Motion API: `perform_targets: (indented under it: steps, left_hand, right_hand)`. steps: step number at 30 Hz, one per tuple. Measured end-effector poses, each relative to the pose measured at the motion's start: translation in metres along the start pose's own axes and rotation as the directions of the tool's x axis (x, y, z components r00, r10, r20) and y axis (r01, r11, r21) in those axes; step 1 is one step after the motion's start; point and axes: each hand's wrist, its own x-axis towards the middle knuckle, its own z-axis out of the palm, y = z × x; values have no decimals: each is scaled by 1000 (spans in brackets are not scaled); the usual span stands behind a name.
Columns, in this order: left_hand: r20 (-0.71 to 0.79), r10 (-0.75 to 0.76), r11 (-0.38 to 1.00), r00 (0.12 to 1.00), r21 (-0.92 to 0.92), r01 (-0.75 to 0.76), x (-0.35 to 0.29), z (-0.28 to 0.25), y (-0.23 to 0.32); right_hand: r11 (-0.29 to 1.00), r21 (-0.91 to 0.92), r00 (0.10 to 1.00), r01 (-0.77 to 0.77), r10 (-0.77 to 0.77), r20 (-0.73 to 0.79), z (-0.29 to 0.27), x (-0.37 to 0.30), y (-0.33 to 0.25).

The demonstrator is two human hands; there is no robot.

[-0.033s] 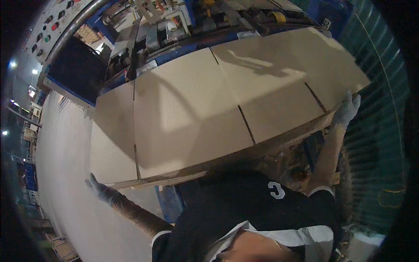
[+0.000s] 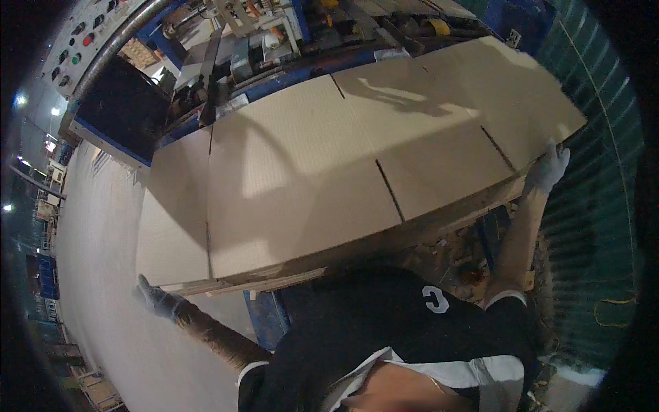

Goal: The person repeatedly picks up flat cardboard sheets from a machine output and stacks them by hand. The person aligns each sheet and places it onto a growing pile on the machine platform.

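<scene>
Cardboard fills the middle of the view: a large flat stack of tan corrugated sheets [image 2: 329, 165], slotted and scored into panels, lying level and stretching nearly from one side of the picture to the other. Dark slits mark the flap cuts along the near and far edges. Beneath the near edge a pale wooden slat [image 2: 268, 281] sticks out, and a blue frame [image 2: 264, 312] shows under that.

Both hands wear light grey gloves and are spread wide apart. The left hand [image 2: 152, 296] sits at the stack's near left corner, fingers curled by the lowest sheets; whether it truly grips them cannot be told. The right hand [image 2: 547, 168] is closed on the stack's right-hand edge, arm stretched out straight to it.

Behind the sheets stands a blue and grey machine [image 2: 274, 48] with rollers, bars and a yellow part. To the upper left hangs a grey control panel [image 2: 82, 38] with round red, green and dark buttons, and below it a dark box with a blue rim [image 2: 113, 103].

A pale concrete floor [image 2: 96, 261] runs down the left side. Green corrugated walling [image 2: 597, 137] closes the right.
</scene>
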Motion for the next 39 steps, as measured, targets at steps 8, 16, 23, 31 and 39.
perform_targets:
  steps: [8, 16, 23, 31, 39]
  left_hand:
    - [563, -123, 981, 817, -54, 185, -7, 7, -4]
    - [970, 168, 644, 176, 27, -764, -153, 50, 60]
    - [977, 64, 366, -201, -210, -907, -164, 90, 57]
    - [948, 291, 370, -130, -237, -898, -153, 147, 27]
    - [925, 378, 340, 21, -117, -933, -147, 296, -6]
  right_hand:
    - [922, -349, 985, 166, -135, 112, 10, -71, -136]
    - [455, 109, -3, 884, -229, 973, 29, -187, -83]
    - [376, 280, -210, 883, -218, 953, 70, -163, -84]
    - [457, 138, -44, 879, -210, 977, 129, -117, -45]
    - [517, -37, 135, 855, -153, 979, 242, -63, -5]
